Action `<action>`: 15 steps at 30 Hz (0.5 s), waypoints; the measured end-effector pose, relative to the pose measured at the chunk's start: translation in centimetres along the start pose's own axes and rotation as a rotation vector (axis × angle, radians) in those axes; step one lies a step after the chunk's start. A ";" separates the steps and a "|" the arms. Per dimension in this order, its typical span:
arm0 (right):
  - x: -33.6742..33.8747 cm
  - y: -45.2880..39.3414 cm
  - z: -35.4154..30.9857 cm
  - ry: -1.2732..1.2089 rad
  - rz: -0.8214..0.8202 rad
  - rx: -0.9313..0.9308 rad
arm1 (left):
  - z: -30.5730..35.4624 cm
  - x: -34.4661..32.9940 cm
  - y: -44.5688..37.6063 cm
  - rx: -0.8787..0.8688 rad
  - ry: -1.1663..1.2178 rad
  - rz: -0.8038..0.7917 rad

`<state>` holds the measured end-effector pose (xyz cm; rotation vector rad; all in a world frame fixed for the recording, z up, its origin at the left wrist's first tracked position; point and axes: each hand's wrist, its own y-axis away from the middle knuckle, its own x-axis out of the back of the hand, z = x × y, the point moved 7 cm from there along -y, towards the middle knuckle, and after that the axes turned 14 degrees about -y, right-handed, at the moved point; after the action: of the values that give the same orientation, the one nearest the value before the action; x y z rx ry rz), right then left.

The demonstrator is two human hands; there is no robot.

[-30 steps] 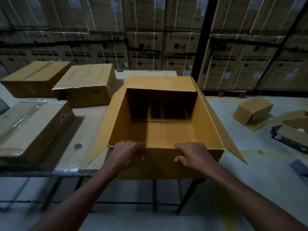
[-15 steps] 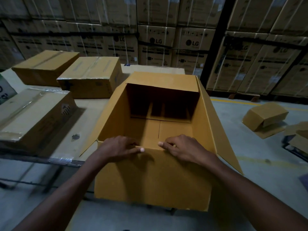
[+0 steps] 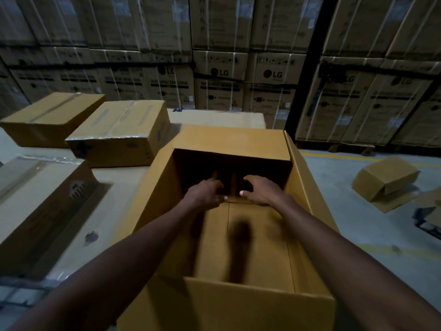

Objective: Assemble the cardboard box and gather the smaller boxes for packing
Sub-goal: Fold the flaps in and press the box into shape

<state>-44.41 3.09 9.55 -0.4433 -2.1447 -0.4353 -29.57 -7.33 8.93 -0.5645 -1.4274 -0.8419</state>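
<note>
Open cardboard box [image 3: 238, 254] sits at the bench [image 3: 114, 177] near edge, top flaps splayed outward. Left hand [image 3: 205, 193] and right hand [image 3: 260, 191] both reach inside, side by side, palms down, fingers spread flat on the inner bottom flaps, gripping nothing. Three sealed boxes [image 3: 119, 134] lie to the left on the bench.

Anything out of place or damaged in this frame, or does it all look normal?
One oddity: a small box lies tilted on the floor at right, flaps open, atop flattened cardboard. Both hands, left hand and right hand, reach into the open box, which looks undamaged.
</note>
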 end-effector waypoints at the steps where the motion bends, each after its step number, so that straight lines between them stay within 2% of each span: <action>1: -0.1 -1.1 0.3 0.007 -0.006 -0.018 | -0.4 0.2 -1.3 0.013 -0.002 0.012; 4: -0.4 -3.9 0.8 0.040 -0.024 -0.070 | -1.9 1.1 -5.0 0.044 -0.029 0.038; 6: -0.5 -5.0 0.8 0.038 0.004 -0.073 | -2.4 1.9 -6.6 0.050 -0.099 0.113; 9: 0.4 -5.9 -0.5 0.020 0.166 0.002 | -2.9 2.6 -7.4 0.059 -0.189 0.271; 11: 1.5 -6.5 -1.7 0.019 0.283 0.037 | -3.2 3.0 -8.0 0.045 -0.158 0.342; 15: 4.0 -9.3 -3.9 0.047 0.395 0.083 | -4.8 5.9 -11.1 0.023 -0.095 0.418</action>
<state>-48.15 -6.26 13.61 -0.7807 -1.9601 -0.1310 -35.68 -18.75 12.71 -0.8578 -1.3371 -0.4701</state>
